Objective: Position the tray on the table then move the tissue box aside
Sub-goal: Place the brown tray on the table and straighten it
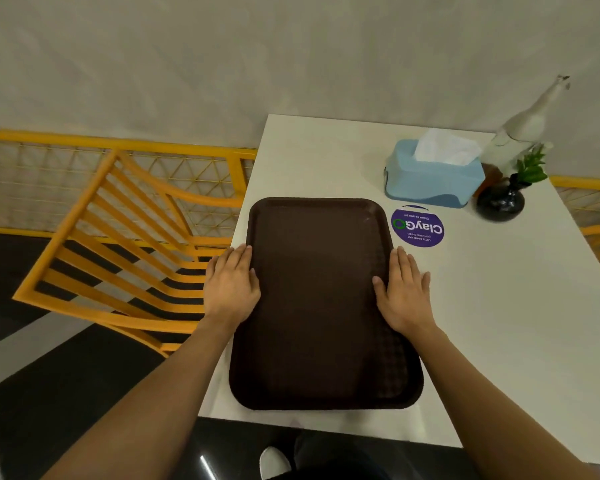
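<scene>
A dark brown tray lies flat on the white table, close to its left and near edges. My left hand rests on the tray's left rim and my right hand on its right rim, fingers stretched forward and thumbs on the tray's inner edge. A light blue tissue box with white tissue sticking out stands beyond the tray's far right corner, apart from it.
A round purple sticker lies between tray and tissue box. A black vase with a green plant and a pale bottle stand right of the box. A yellow chair stands left of the table, a yellow railing behind.
</scene>
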Demonstrator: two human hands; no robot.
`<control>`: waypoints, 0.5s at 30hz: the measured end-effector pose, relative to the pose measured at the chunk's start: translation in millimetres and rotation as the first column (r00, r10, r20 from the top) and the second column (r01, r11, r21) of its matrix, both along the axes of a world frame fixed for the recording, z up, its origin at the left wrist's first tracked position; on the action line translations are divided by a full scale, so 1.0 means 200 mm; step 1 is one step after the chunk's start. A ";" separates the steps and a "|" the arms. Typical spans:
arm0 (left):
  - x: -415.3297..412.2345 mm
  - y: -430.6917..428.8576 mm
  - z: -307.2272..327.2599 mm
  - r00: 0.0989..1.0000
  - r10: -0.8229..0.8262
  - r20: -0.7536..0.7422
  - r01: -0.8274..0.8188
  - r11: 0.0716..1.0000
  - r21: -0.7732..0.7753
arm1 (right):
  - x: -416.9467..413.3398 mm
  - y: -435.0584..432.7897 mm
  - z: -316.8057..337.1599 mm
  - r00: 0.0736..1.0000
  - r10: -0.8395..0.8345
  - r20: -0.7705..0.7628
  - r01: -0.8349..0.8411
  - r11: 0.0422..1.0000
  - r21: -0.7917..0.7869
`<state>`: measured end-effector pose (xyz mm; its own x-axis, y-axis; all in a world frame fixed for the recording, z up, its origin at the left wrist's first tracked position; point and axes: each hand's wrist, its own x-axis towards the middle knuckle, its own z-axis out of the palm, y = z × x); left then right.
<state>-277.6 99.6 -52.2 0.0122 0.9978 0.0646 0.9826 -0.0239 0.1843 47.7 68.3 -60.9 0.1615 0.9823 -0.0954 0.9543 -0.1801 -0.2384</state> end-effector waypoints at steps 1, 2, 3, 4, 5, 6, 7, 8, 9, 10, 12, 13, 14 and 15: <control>-0.01 0.02 0.00 1.000 -0.001 0.004 0.001 1.000 0.016 | -0.01 0.01 0.00 1.000 0.000 -0.006 -0.001 1.000 -0.005; -0.01 0.04 0.00 1.000 -0.005 0.008 0.004 0.999 0.036 | -0.01 0.03 -0.01 1.000 0.001 -0.012 -0.001 1.000 -0.004; -0.02 0.07 0.01 1.000 -0.006 0.015 0.006 0.999 0.049 | -0.02 0.04 -0.01 1.000 -0.001 -0.016 0.001 1.000 -0.008; -0.03 0.09 0.01 1.000 -0.008 0.020 0.007 0.998 0.056 | -0.03 0.06 -0.01 1.000 -0.005 -0.017 0.005 1.000 -0.017; -0.04 0.12 0.01 1.000 -0.012 0.020 0.010 0.998 0.066 | -0.04 0.08 -0.01 1.000 -0.011 -0.017 0.011 1.000 -0.022; -0.05 0.14 0.01 1.000 -0.016 0.019 0.014 0.997 0.078 | -0.05 0.09 -0.01 1.000 -0.017 -0.014 0.017 1.000 -0.019; -0.05 0.17 0.01 1.000 -0.020 0.020 0.018 0.996 0.084 | -0.06 0.11 -0.02 1.000 -0.024 -0.010 0.024 1.000 -0.011; -0.06 0.19 0.01 0.999 -0.023 0.028 0.020 0.996 0.083 | -0.07 0.12 -0.02 1.000 -0.029 -0.008 0.029 1.000 -0.004; -0.07 0.20 0.01 0.999 -0.024 0.042 0.021 0.997 0.074 | -0.08 0.13 -0.02 0.999 -0.033 -0.009 0.033 0.999 -0.003; -0.08 0.22 0.00 0.998 -0.025 0.055 0.021 0.998 0.063 | -0.09 0.13 -0.02 0.999 -0.038 -0.014 0.038 0.999 -0.008; -0.11 0.23 0.00 0.997 -0.030 0.070 0.026 0.998 0.054 | -0.11 0.13 -0.02 0.999 -0.048 -0.020 0.048 0.999 -0.011; -0.11 0.24 -0.01 0.996 -0.035 0.077 0.031 0.998 0.053 | -0.12 0.13 -0.02 0.998 -0.054 -0.020 0.054 0.999 -0.009; -0.12 0.25 0.00 0.995 -0.038 0.087 0.034 0.998 0.046 | -0.13 0.13 -0.02 0.998 -0.060 -0.019 0.060 0.998 -0.009; -0.12 0.25 0.00 0.994 -0.041 0.100 0.038 0.999 0.032 | -0.13 0.13 -0.02 0.998 -0.066 -0.013 0.065 0.998 -0.014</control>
